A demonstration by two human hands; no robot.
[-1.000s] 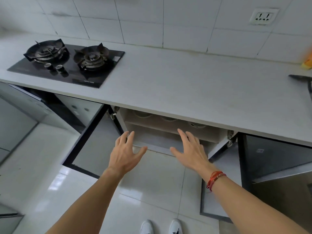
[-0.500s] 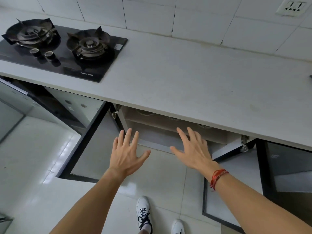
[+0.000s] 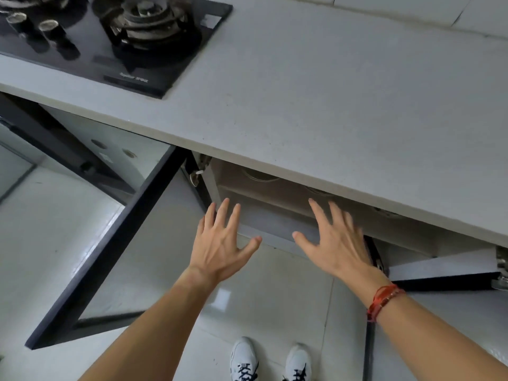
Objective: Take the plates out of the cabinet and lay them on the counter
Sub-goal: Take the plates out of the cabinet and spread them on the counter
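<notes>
We're looking straight down over the counter [image 3: 330,105], and both arms are stretched forward toward the open cabinet [image 3: 214,185] beneath it. The left hand [image 3: 220,248] is flat, back up, with the fingers [image 3: 221,213] straight and close together and pointing into the opening, and the thumb thrown wide to the right. It holds nothing. The right hand [image 3: 338,243] mirrors it: palm down, fingers spread and extended, thumb angled left toward the other thumb, and nothing in its grasp either. Its outer fingers are blurred, so we can't say how they lie. A red bracelet [image 3: 384,301] circles the right wrist.

Neither hand touches the shelf as far as we can tell. Both hover in front of the cabinet's lower part, with the fingertips at about the level of the shelf edge.

And the plates [image 3: 259,177]? We catch only their pale curved rims on the upper shelf inside, tucked under the counter's front edge and mostly hidden, above and beyond both hands.

The left door [image 3: 110,243] is swung out wide, and the right door [image 3: 439,265] is open too. A black gas stove [image 3: 110,45] sits on the counter at far left. Down below, white sneakers [image 3: 244,361] stand on the glossy tiled floor [image 3: 275,284].
</notes>
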